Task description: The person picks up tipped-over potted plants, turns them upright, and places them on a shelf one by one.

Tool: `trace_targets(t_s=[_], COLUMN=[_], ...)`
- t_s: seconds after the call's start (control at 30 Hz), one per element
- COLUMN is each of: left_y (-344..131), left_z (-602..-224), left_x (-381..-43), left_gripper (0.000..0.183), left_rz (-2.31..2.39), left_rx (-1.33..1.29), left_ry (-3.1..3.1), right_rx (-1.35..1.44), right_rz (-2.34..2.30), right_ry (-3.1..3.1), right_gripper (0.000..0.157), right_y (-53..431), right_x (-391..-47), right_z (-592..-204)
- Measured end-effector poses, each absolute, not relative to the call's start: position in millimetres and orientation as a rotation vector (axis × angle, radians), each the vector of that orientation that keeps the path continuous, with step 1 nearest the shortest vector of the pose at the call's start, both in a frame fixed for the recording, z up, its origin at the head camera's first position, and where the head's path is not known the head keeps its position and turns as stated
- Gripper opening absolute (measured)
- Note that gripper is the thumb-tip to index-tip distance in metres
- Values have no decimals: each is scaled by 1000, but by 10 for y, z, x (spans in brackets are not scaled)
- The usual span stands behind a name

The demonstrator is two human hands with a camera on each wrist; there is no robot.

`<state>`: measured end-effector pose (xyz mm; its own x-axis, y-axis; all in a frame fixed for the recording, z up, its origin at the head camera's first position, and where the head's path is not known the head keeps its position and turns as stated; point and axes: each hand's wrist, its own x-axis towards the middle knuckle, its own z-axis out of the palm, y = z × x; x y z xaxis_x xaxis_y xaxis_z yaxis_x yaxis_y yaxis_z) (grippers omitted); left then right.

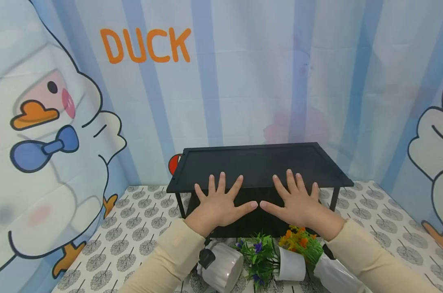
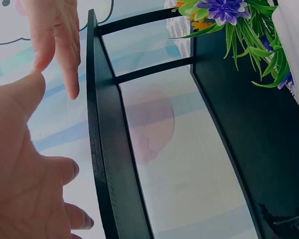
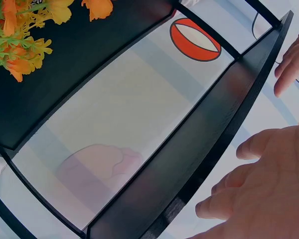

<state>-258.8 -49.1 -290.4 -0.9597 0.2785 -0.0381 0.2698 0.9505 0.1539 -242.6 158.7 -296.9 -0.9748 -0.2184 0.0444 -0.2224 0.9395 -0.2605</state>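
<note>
Both hands are held out palm down with fingers spread, and neither holds anything. My left hand [image 1: 221,205] overlaps the front edge of a black two-tier shelf [image 1: 251,165] in the head view. Beside it, my right hand [image 1: 296,203] mirrors it, the two thumb tips close together. From the wrists, the left hand [image 2: 30,149] and right hand [image 3: 264,184] appear just outside the shelf's upper rim. Below them lie a tipped white ribbed pot [image 1: 223,266], a purple-flowered plant [image 1: 259,256] in a white pot [image 1: 292,264], and an orange-flowered plant [image 1: 300,242].
The table wears a white cloth [image 1: 130,232] printed with grey trees. Behind the shelf hangs a blue-striped curtain [image 1: 243,81] with duck drawings. Another white pot [image 1: 335,274] lies under the right forearm, and thin black legs [image 1: 334,198] support the shelf top.
</note>
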Motion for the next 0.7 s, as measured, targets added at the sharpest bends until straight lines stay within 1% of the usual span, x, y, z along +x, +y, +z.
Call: trace_targets(t_s=[0.2, 0.33, 0.53, 0.7], left_y=[-478, -569, -1029, -1524], left_z=[-2921, -2938, -2982, -3030], left_x=[-2618, -2632, -2722, -2793], left_gripper=[81, 84, 87, 86], left_rz=[251, 316, 544, 759], left_rx=[434, 427, 371, 170], left_ry=[3043, 3086, 3192, 3219], right_rx=[336, 320, 328, 272], right_rz=[412, 434, 515, 578], right_ry=[-3082, -3072, -3065, -3177], right_gripper=[97, 99, 104, 116], right_y=[1619, 1702, 1979, 2246], right_x=[-2437, -2391, -2241, -2117], right_z=[-2968, -2969, -3014, -3097])
